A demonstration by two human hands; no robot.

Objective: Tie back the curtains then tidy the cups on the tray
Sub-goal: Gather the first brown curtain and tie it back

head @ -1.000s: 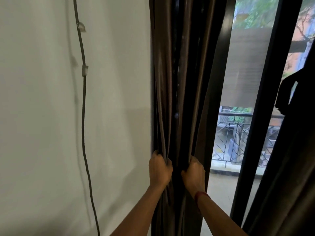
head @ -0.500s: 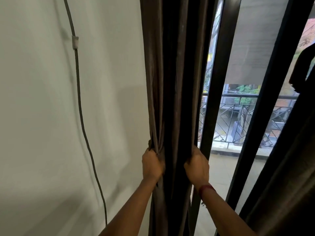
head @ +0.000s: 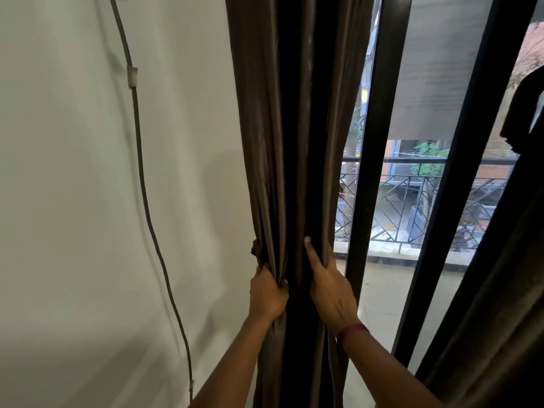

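Brown satin curtain, left of black window frame: left hand grips folds; right hand holds its edge, thumb now straightened. Regripping; still untied.

A plain dark brown gathered fabric curtain is seen against a pale white wall; a black-painted window frame and a red thread wristband are shown.

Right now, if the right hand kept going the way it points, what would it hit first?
The curtain: the right hand grips its folds and points up into them. Behind the cloth is probably the window frame, though depth is unclear.
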